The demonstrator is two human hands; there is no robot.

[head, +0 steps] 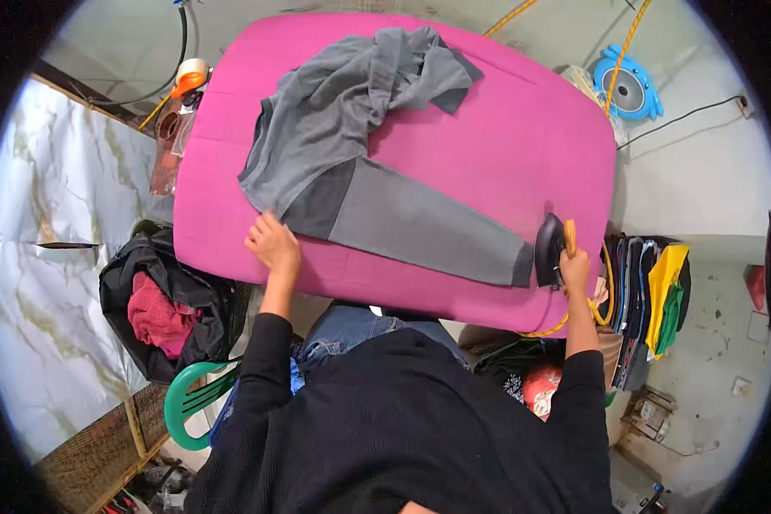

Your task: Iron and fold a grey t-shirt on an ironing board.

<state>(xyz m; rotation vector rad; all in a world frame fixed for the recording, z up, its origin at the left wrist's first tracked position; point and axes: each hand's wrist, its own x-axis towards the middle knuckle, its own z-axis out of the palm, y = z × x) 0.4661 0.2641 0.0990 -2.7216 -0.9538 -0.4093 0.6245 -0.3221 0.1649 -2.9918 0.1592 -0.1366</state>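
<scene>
A grey long-sleeved garment (334, 109) with dark panels lies on a pink padded ironing surface (488, 148). One sleeve stretches flat towards the right and ends in a dark cuff; the rest lies rumpled towards the back. My left hand (274, 243) is at the garment's near left edge by the dark shoulder panel, fingers curled; whether they pinch the fabric is unclear. In my right hand (574, 266) is the wooden-coloured handle of an electric iron (549, 250). The iron is on the pink surface just right of the cuff, and a yellow cord runs near my right wrist.
A black bag (212, 321) with red cloth and a green plastic chair (181, 405) are at the left. Folded or hanging clothes (636, 302) crowd the right side. Tape and small items sit beyond the left edge; a blue fan (628, 87) stands at the back right.
</scene>
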